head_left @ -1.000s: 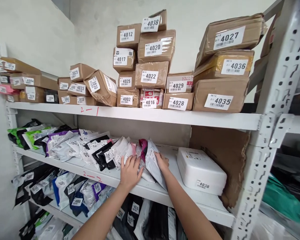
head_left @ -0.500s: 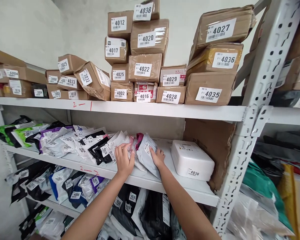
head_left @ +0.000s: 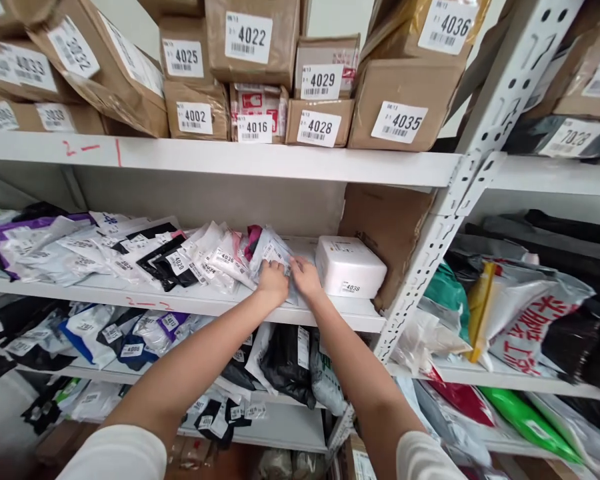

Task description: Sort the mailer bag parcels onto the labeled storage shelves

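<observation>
A pale grey-white plastic mailer bag (head_left: 269,241) with a printed label leans at the right end of a row of parcels on the middle shelf. My left hand (head_left: 274,280) has its fingers curled over the front of this bag, below the label. At the bag's right edge, my right hand (head_left: 304,275) is closed on it, the fingertips partly hidden. Just left of the bag lie a magenta parcel (head_left: 253,240) and a clear-wrapped white packet (head_left: 230,263) labelled 4036. A white box (head_left: 351,267) labelled 4038 stands to the right of my right hand.
Labelled cardboard boxes (head_left: 400,100) line the shelf above. A brown cardboard sheet (head_left: 387,220) stands behind the white box. The perforated white post (head_left: 430,260) rises at the right. Black mailer bags (head_left: 286,363) hang over the shelf below.
My left hand has moved right, from the neighbouring packets onto the grey-white mailer bag. My right hand stays at the bag's right edge. The view has come closer and tilted down.
</observation>
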Motion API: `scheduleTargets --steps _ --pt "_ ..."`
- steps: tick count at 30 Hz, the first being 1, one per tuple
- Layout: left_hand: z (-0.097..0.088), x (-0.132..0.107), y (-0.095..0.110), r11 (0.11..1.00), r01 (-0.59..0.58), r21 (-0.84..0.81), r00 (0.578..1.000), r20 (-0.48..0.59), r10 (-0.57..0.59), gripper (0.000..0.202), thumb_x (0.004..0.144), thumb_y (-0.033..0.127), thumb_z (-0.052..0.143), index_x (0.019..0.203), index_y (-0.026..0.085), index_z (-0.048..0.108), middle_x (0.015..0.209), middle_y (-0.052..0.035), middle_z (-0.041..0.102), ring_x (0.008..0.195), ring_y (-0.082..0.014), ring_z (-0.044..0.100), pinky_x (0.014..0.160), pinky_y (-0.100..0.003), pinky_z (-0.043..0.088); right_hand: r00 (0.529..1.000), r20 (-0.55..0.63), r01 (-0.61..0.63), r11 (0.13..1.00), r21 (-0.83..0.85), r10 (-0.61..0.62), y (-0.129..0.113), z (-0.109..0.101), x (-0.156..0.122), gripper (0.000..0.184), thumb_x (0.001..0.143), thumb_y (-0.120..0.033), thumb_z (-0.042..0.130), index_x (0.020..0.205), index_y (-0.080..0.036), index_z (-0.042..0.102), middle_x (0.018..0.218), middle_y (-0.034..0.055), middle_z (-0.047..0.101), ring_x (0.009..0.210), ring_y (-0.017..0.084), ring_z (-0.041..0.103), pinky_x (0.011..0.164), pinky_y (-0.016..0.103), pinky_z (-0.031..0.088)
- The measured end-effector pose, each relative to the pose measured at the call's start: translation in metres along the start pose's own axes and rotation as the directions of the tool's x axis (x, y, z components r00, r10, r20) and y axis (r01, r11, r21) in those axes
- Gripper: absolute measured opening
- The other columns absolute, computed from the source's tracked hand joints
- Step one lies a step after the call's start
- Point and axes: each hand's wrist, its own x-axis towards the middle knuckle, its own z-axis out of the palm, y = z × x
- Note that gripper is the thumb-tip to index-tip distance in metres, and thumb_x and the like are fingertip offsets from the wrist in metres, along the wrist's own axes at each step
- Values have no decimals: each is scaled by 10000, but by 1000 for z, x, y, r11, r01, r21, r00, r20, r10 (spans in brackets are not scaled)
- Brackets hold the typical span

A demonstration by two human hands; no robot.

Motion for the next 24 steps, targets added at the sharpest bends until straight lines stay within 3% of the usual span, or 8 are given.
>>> scheduleTargets --steps 3,5,7,9,12,16,22,24 --pt "5 -1 -2 1000 9 12 1000 -15 -9 388 912 374 459 1149 153 673 1292 -204 553 1218 -356 413 1029 -524 272 907 -191 384 923 3 -377 46 -14 -92 384 869 -443 442 1088 -203 647 1080 109 671 1018 250 604 936 378 454" --pt "6 -3 -3 1000 5 11 1000 -31 -5 405 915 403 455 1157 160 671 1291 -196 554 1217 -349 410 1037 -521 265 867 -73 494 869 3 -492 95 -9 -153 263 844 -401 479 936 -247 671 808 69 673 763 230 623 767 371 499" --pt "6 -4 -2 1000 9 -2 998 -64 -9 413 909 420 468 1140 151 680 1262 -195 574 1203 -346 425 1063 -536 240 977 21 214 976 -40 -213 147 7 -195 298 881 -382 422 997 -225 647 896 101 661 871 246 634 794 375 512" --pt "8 -1 1 1000 22 -20 992 -120 -24 406 891 418 499 1110 138 694 1213 -196 604 1176 -345 452 1092 -557 209 988 43 -141 979 -144 149 189 27 -211 465 859 -407 435 1224 -149 562 1203 176 595 1168 293 560 992 407 458" --pt "13 5 6 998 37 -48 978 -202 -46 364 860 378 552 1075 129 706 1144 -188 638 1132 -341 497 1100 -581 227 839 66 -500 813 -299 540 227 51 -199 786 794 -382 547 1439 -8 300 1466 252 361 1406 341 312 1149 412 283" --pt "24 8 8 997 -15 -82 935 -354 -15 306 861 355 569 998 129 724 1082 -174 663 1101 -336 542 1074 -607 299 717 110 -632 708 -315 689 246 64 -168 1011 693 -375 703 1487 -27 182 1495 315 271 1370 398 358 1091 447 345" --pt "63 -58 25 893 -450 -17 527 -812 250 202 872 203 543 1029 190 668 1043 -51 697 1068 -177 586 1117 -403 342 724 155 -625 734 -265 673 269 66 -163 1032 684 -425 673 1492 -52 151 1496 303 280 1399 370 315 1110 399 324" --pt "88 -94 39 860 -510 7 465 -839 282 156 832 179 590 966 198 666 1012 -30 701 1066 -157 585 1142 -378 311 772 149 -592 784 -186 618 281 68 -164 1021 651 -431 656 1475 -48 191 1475 271 349 1391 354 338 1121 393 316"
